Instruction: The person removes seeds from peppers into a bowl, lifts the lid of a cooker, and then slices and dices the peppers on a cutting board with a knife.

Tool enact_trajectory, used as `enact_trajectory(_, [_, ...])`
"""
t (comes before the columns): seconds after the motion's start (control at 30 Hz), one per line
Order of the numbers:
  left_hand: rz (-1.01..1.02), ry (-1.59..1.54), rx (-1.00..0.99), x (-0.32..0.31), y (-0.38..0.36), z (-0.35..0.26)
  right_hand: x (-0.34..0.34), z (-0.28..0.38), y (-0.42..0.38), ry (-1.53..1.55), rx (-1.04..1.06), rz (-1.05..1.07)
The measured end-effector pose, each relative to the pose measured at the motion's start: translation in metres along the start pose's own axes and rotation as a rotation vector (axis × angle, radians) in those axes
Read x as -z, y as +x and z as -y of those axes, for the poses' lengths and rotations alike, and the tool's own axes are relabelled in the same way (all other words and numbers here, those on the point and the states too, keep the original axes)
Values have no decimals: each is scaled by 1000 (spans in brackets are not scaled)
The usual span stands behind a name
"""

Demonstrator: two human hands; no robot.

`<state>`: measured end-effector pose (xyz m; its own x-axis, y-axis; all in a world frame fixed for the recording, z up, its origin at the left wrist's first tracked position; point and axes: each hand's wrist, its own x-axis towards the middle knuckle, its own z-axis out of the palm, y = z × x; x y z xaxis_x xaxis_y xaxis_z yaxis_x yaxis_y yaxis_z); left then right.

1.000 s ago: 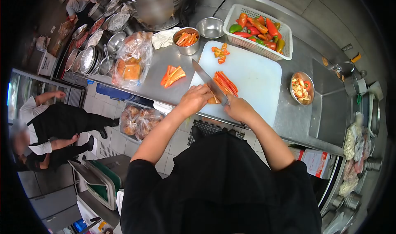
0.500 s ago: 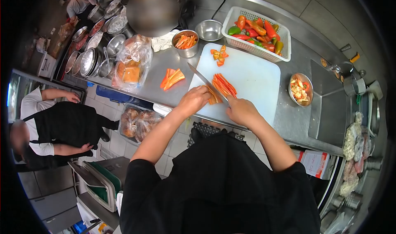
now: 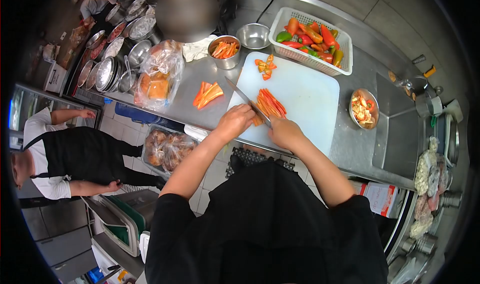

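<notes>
My right hand [image 3: 286, 133] is closed round the handle of a kitchen knife [image 3: 237, 90], whose blade points up and left over the white cutting board [image 3: 312, 101]. Fingers bent, my left hand [image 3: 237, 121] presses on an orange pepper piece [image 3: 257, 120], mostly hidden beside the blade. To the right of the blade lies a pile of red-orange pepper strips [image 3: 270, 104]. Small pepper offcuts [image 3: 266, 67] sit at the board's top left. Larger cut pepper pieces [image 3: 208, 95] rest on the steel counter, left of the board.
Whole peppers fill a white basket [image 3: 345, 64] behind the board. A metal pot of strips [image 3: 225, 63] and a metal bowl [image 3: 253, 36] stand nearby. Right are a bowl of pepper scraps [image 3: 364, 109] and a sink [image 3: 397, 134]. Bagged food [image 3: 159, 86] lies left; a co-worker [image 3: 75, 151] stands beyond.
The knife and my right hand have shifted slightly left, towards my left hand. Less of the orange piece shows. The co-worker at left has turned and lowered an arm.
</notes>
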<state>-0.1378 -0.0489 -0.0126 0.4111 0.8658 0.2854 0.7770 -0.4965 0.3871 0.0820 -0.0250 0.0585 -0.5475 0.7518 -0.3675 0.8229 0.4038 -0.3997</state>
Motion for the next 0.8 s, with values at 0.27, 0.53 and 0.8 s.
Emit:
enact_trajectory(0.27, [-64,-58,1,-1,-5,-2,-2,-1,0,43,5,16])
enact_trajectory(0.53, [-104,-37,6,-2,-12,-3,-5,-3,-2,26,53,16])
enact_trajectory(0.8, [-90,-42,19,-2,-14,-4,15,8,-6,18,59,70])
